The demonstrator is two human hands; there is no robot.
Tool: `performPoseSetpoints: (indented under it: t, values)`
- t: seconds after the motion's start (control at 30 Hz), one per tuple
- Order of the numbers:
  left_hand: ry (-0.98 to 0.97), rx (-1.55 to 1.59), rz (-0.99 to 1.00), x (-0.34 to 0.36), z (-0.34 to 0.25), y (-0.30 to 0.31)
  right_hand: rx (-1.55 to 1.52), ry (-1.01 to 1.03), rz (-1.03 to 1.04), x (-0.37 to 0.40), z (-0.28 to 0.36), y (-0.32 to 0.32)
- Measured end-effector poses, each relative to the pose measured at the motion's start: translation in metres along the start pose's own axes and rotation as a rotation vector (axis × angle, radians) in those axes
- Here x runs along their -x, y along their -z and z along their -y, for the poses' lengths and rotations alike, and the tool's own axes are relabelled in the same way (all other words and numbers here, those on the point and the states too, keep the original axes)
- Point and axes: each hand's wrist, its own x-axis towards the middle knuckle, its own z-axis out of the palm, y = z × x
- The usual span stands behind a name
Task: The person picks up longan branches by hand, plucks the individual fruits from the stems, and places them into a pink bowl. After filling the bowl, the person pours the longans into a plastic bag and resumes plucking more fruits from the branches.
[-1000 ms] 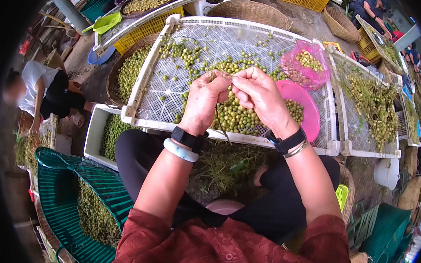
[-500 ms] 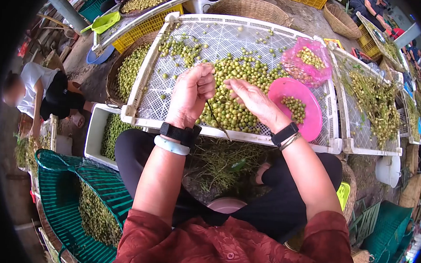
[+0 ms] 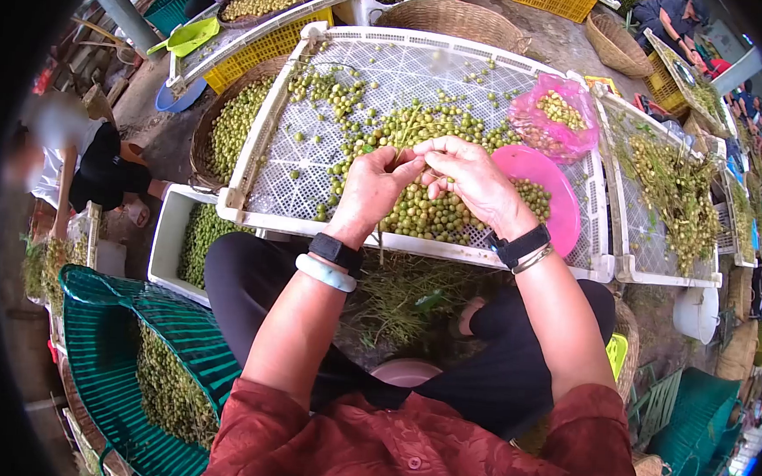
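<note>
Above the white mesh tray (image 3: 272, 157) my left hand (image 3: 370, 188) is closed on a thin green twig (image 3: 381, 248), whose lower end hangs down past the tray's front edge. My right hand (image 3: 476, 181) meets it, thumb and fingers pinched together by the twig; what they grip is hidden. Beneath both hands lies a heap of small round green fruits (image 3: 439, 220). To the right, a pink bowl (image 3: 561, 192) leans on the tray with more fruits in it. Behind it sits a pink plastic bag (image 3: 528, 116) of paler fruits.
A second tray (image 3: 632, 262) with fruit-laden sprigs adjoins on the right. At left stand a wicker basket (image 3: 202, 144), a white box (image 3: 172, 234) and a green basket (image 3: 99, 352), all holding fruits. Stripped stems (image 3: 394, 309) lie between my knees. Another person (image 3: 89, 159) sits at left.
My right hand has come left and its fingers have closed beside my left hand. The left hand has turned and lowered slightly, still gripping a twig.
</note>
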Motion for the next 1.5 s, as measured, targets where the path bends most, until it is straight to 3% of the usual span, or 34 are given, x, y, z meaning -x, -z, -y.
performPoseSetpoints:
  t: [0.13, 0.33, 0.43, 0.47, 0.63, 0.8, 0.97, 1.1, 1.13, 1.23, 1.37, 1.5]
  values:
    - [-0.083, -0.361, -0.009, -0.005, 0.006, 0.002, 0.208, -0.023, -0.105, 0.0, 0.005, 0.001]
    - [-0.176, -0.446, -0.033, -0.004, 0.005, -0.003, 0.198, 0.063, -0.149, 0.001, 0.006, 0.004]
    - [-0.071, -0.191, -0.039, -0.004, 0.002, -0.008, -0.013, -0.038, -0.141, 0.006, 0.016, 0.003]
    - [-0.13, -0.23, -0.064, -0.007, 0.01, -0.007, -0.039, -0.056, -0.148, 0.008, 0.019, 0.003]
    - [0.012, -0.116, 0.022, -0.006, 0.007, -0.007, 0.032, 0.019, -0.046, 0.008, 0.014, 0.005]
    - [-0.05, -0.058, -0.04, -0.005, 0.003, -0.007, 0.031, 0.031, 0.014, 0.014, 0.016, 0.004]
    - [0.061, 0.04, 0.073, 0.0, -0.009, 0.001, 0.051, 0.011, -0.121, 0.011, 0.019, 0.001]
    - [-0.077, 0.205, 0.151, -0.001, -0.009, 0.002, 0.146, 0.032, -0.174, 0.012, 0.025, -0.006]
    - [-0.017, 0.171, 0.055, -0.002, -0.008, 0.0, 0.124, 0.07, -0.154, 0.013, 0.025, -0.008]
    - [0.027, 0.341, 0.025, -0.001, -0.009, -0.002, 0.002, 0.124, -0.13, 0.015, 0.025, -0.009]
    - [0.248, 0.467, 0.062, 0.001, -0.018, 0.009, -0.286, 0.158, -0.138, 0.013, 0.029, 0.002]
    - [0.265, 0.749, 0.165, -0.008, -0.008, 0.025, -0.236, 0.074, -0.138, 0.016, 0.025, 0.006]
